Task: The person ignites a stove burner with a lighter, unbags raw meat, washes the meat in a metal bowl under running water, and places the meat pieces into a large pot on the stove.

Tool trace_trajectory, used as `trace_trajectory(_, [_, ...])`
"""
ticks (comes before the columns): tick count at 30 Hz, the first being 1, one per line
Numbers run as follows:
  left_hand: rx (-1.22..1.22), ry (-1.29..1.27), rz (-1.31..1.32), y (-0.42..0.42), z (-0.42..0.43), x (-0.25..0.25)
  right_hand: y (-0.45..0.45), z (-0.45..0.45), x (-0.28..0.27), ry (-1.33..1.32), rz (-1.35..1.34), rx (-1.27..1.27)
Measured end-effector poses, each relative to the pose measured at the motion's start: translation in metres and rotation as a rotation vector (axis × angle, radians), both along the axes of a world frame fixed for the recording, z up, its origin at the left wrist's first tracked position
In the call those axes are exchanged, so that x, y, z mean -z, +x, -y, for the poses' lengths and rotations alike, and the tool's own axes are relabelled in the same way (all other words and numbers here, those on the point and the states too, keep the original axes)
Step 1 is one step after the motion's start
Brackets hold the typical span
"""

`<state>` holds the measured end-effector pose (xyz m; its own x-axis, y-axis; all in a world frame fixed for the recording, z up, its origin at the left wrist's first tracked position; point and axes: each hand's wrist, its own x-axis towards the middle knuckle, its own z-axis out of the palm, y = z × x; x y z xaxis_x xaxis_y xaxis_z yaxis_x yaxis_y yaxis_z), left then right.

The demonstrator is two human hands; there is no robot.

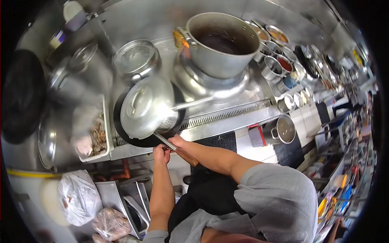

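A black wok [118,123] sits at the front of the stove, largely hidden by a domed metal lid [137,115]. A perforated skimmer [169,120] lies at the wok's right side; its metal shaft and wooden handle [186,156] point toward me over the front edge. My left hand [163,154] is closed at the wok's near rim, left of the shaft. Just right of it, my right hand [177,141] is curled by the rim and the shaft. What the fingers of either hand grip is hidden. A long metal handle [193,103] extends right from the lid area.
A large pot [225,65] stands on the burner behind right, a flame at its left. A lidded pot [137,56] is behind the wok. At left is a white tray [106,133] of food; at right, several metal containers [272,69]. A pot [285,128] stands lower right.
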<state>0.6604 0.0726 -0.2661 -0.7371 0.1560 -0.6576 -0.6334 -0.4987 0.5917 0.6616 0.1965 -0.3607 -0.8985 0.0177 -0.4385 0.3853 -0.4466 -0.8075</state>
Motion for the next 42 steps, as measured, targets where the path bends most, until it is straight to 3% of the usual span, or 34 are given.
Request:
trace_trajectory(2, [-0.020,-0.125,0.000,0.006,-0.006,-0.019,0.001,-0.001,0.016,0.095,-0.139,-0.022])
trace_trajectory(5, [-0.049,-0.081,-0.060,0.025,-0.017,-0.033,0.008,-0.008,0.024,0.482,-0.393,-0.111])
trace_trajectory(7, [0.017,-0.047,-0.079,0.035,-0.017,-0.010,0.034,-0.014,-0.007,0.263,-0.029,-0.126])
trace_trajectory(8, [0.050,0.006,-0.096,0.042,-0.014,-0.002,0.060,-0.016,-0.063,-0.201,0.133,0.127])
trace_trajectory(10, [0.100,0.143,-0.176,0.055,-0.018,0.012,0.087,-0.021,-0.083,-0.180,0.132,0.238])
trace_trajectory(12, [0.204,0.082,-0.187,0.080,-0.027,0.018,0.116,-0.029,-0.088,-0.130,0.105,0.331])
trace_trajectory(13, [0.265,0.018,-0.199,0.094,-0.031,0.020,0.131,-0.034,-0.087,-0.109,0.091,0.378])
trace_trajectory(15, [0.192,0.152,-0.132,0.119,-0.045,0.032,0.161,-0.041,-0.084,-0.068,0.076,0.467])
trace_trajectory(19, [0.369,0.239,-0.060,0.173,-0.057,0.065,0.232,-0.053,-0.076,0.023,0.101,0.595])
trace_trajectory(23, [0.548,0.240,-0.033,0.232,-0.070,0.065,0.304,-0.066,-0.039,0.322,0.141,0.587])
trace_trajectory(24, [0.608,0.222,-0.048,0.244,-0.074,0.063,0.321,-0.068,-0.030,0.202,0.139,0.581])
trace_trajectory(27, [0.691,0.262,-0.061,0.281,-0.090,0.056,0.365,-0.066,0.000,0.194,0.071,0.634])
trace_trajectory(29, [0.737,0.227,-0.078,0.305,-0.099,0.064,0.394,-0.068,0.007,-0.088,-0.076,0.862])
trace_trajectory(31, [0.747,0.258,0.001,0.332,-0.109,0.076,0.425,-0.075,0.006,0.033,-0.075,0.880])
trace_trajectory(32, [0.749,0.266,0.031,0.346,-0.114,0.082,0.444,-0.081,-0.023,0.013,0.089,0.874])
trace_trajectory(34, [0.834,0.292,0.022,0.375,-0.125,0.086,0.464,-0.086,-0.047,-0.007,0.095,1.002])
trace_trajectory(36, [0.877,0.325,0.123,0.405,-0.124,0.120,0.487,-0.087,-0.058,-0.008,0.170,1.111])
trace_trajectory(37, [0.893,0.305,0.150,0.415,-0.124,0.123,0.500,-0.080,-0.051,-0.005,0.249,1.151])
trace_trajectory(39, [0.971,0.287,0.204,0.435,-0.115,0.154,0.542,-0.055,0.031,-0.045,0.220,1.107])
trace_trajectory(40, [1.033,0.290,0.229,0.441,-0.114,0.166,0.538,-0.065,-0.005,0.081,0.238,1.132])
trace_trajectory(42, [1.018,0.201,0.398,0.459,-0.110,0.190,0.565,-0.048,0.043,0.060,0.351,1.156])
